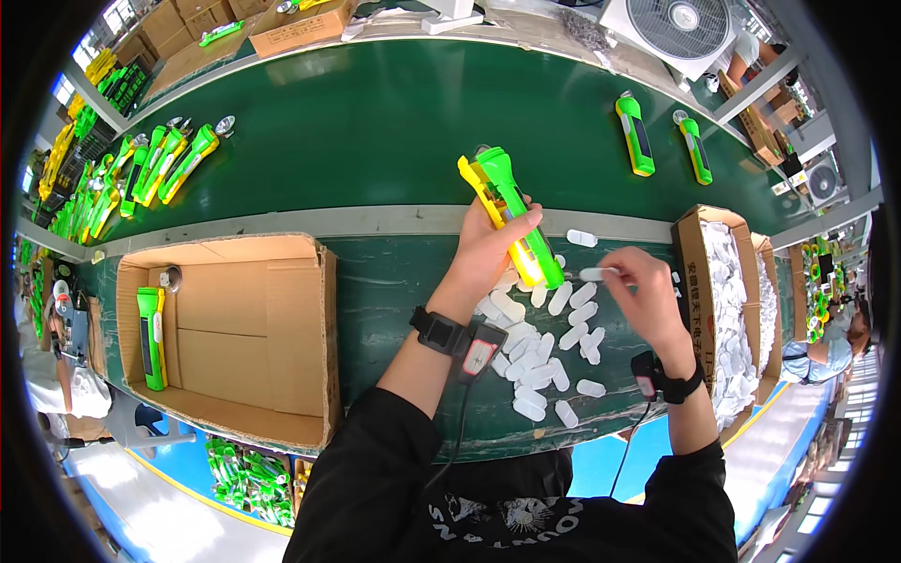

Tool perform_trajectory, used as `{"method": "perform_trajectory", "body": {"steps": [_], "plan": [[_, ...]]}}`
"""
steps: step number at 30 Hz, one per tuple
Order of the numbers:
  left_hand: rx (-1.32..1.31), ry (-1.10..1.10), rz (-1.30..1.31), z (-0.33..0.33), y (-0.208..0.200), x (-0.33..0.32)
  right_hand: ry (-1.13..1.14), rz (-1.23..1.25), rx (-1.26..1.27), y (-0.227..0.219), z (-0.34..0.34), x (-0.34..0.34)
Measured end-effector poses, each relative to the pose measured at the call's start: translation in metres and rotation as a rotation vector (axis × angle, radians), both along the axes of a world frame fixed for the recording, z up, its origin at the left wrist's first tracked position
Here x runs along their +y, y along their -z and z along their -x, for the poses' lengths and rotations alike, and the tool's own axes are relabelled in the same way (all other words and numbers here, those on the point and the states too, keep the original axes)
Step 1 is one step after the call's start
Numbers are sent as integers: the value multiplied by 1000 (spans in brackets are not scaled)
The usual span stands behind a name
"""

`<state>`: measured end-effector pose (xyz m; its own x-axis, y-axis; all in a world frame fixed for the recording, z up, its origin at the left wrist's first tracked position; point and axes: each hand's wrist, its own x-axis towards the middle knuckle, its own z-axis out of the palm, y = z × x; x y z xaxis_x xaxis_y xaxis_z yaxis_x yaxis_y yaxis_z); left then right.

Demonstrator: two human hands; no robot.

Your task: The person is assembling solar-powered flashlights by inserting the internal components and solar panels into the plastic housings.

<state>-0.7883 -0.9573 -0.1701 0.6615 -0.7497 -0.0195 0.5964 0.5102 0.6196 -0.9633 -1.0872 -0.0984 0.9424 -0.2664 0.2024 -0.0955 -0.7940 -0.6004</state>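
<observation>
My left hand (490, 249) is wrapped round a green and yellow flashlight (519, 218), tilted with its head pointing away from me. Its yellow half stands a little apart from the green one near the head, showing an opening between them. Between thumb and fingers, my right hand (643, 291) pinches a small white oval piece (595, 274), just right of the flashlight's lower end. Below both hands, a loose spread of white oval pieces (537, 361) lies on the dark green bench top. Another white oval piece (582, 238) lies near the metal strip.
An open cardboard box (324, 347) at left holds one green flashlight (151, 338). At right stands a carton (693, 272) of white pieces. Beyond the metal strip, the green belt (375, 122) carries several flashlights at left and two at right. A fan (678, 33) stands behind.
</observation>
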Motion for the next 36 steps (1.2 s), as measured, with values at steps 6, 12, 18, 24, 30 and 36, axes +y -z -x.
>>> {"method": "perform_trajectory", "body": {"steps": [6,12,18,24,30,36], "plan": [[-83,31,-82,1,-1,-2,268,343,201,26,23,-24],[-204,27,-132,3,-2,0,269,-217,-191,-33,-24,18],[-221,-33,-5,3,10,-13,242,-162,-269,-14,-91,53],[-307,-109,-1,4,6,-12,351,-213,-212,1,-109,72],[-417,-211,37,6,9,-16,353,-92,-283,10,-112,75],[-506,-257,15,5,10,-18,307,39,-360,12,-109,75]]}}
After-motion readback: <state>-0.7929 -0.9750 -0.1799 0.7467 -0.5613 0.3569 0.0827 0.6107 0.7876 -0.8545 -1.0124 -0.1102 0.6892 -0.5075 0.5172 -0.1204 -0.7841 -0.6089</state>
